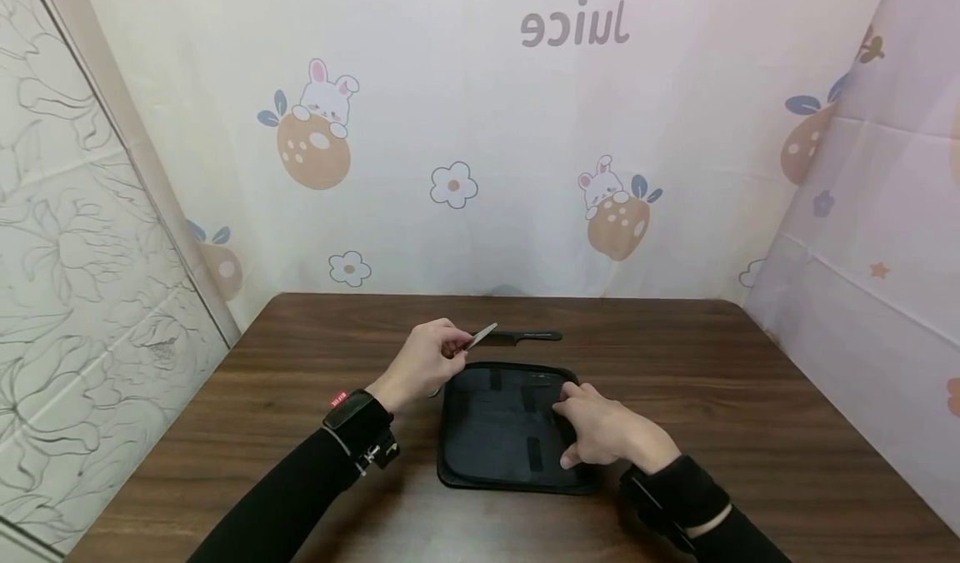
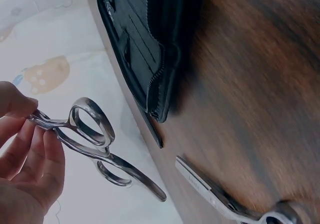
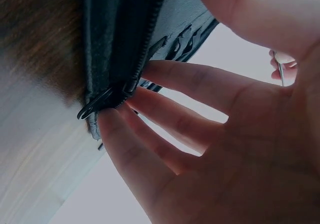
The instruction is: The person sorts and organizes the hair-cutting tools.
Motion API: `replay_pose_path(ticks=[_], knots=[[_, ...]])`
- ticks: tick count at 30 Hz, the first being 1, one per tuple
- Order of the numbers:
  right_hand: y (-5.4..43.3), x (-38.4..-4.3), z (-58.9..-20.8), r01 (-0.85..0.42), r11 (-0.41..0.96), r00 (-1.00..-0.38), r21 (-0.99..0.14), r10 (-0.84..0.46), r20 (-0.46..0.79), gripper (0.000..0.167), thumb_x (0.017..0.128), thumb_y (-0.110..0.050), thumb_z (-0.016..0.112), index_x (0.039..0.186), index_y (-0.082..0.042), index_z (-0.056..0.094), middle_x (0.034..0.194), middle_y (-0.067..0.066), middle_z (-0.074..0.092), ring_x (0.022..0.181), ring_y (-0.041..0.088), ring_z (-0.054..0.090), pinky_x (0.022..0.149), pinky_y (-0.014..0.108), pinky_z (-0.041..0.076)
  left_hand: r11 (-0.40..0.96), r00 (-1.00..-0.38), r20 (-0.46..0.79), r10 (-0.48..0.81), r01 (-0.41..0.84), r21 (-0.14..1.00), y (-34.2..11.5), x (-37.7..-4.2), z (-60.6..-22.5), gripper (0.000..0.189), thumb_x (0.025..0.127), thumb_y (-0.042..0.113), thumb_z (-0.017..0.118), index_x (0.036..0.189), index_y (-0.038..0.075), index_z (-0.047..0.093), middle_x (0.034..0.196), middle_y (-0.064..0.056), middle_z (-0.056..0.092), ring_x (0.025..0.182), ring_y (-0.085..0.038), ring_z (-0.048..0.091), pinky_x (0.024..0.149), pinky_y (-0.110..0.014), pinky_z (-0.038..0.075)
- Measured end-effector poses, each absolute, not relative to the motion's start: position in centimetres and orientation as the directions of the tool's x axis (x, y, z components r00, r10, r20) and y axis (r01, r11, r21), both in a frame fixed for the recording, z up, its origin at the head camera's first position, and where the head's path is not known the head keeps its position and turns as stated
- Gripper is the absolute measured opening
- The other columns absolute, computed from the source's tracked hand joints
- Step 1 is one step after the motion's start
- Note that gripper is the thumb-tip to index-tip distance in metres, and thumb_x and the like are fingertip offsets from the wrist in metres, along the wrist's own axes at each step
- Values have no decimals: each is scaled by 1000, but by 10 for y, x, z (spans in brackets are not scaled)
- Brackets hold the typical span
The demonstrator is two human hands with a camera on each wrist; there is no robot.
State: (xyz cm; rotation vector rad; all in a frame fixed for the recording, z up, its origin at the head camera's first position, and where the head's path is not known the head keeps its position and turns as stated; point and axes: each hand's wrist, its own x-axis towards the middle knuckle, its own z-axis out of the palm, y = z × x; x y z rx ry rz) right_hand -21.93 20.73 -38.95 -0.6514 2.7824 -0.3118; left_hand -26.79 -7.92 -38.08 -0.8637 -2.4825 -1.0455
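My left hand [image 1: 431, 361] pinches a pair of silver scissors [image 2: 82, 134] between thumb and fingers, its ring handles pointing away from the hand. They are raised above the table, beyond the far left corner of a black zip case [image 1: 487, 438]. That case lies opened flat, with several straps inside. At its right edge is my right hand [image 1: 603, 425], whose long, fairly straight fingers [image 3: 165, 114] touch the zipped rim near a zip pull [image 3: 95, 103]. Thinning scissors [image 2: 215, 196] with a toothed blade lie on the wood left of the case.
Behind the case, a black comb-shaped item [image 1: 536, 336] with a slim handle lies across the brown wooden table [image 1: 712, 396]. A printed curtain [image 1: 465, 238] hangs along the table's back edge, and a patterned panel [image 1: 82, 238] stands at the left.
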Motion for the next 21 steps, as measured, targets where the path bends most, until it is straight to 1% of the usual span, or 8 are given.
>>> replay_pose_path(ticks=[8, 14, 21], knots=[[207, -220, -388, -400, 881, -865, -254, -454, -212, 67, 77, -21, 91, 133, 4, 63, 122, 4, 52, 105, 23, 44, 85, 43, 47, 604, -770, 454, 448, 635, 481, -81, -269, -379, 18, 89, -4, 68, 105, 3, 77, 93, -2, 63, 78, -12, 59, 70, -26, 51], [205, -220, -388, -409, 875, -863, -261, -463, -201, 67, 76, -21, 91, 132, 4, 64, 122, 4, 52, 105, 22, 44, 85, 43, 47, 669, -757, 431, 491, 645, 371, -82, -269, -379, 20, 89, -4, 69, 105, 5, 77, 91, 0, 63, 78, -13, 54, 70, -28, 46], [206, -220, -389, -406, 877, -864, -256, -460, -205, 67, 76, -21, 91, 132, 4, 64, 125, 6, 52, 107, 24, 44, 86, 44, 48, 696, -747, 396, 535, 655, 296, -82, -272, -380, 20, 90, -3, 69, 107, 5, 77, 92, 1, 60, 84, -15, 53, 75, -32, 48]])
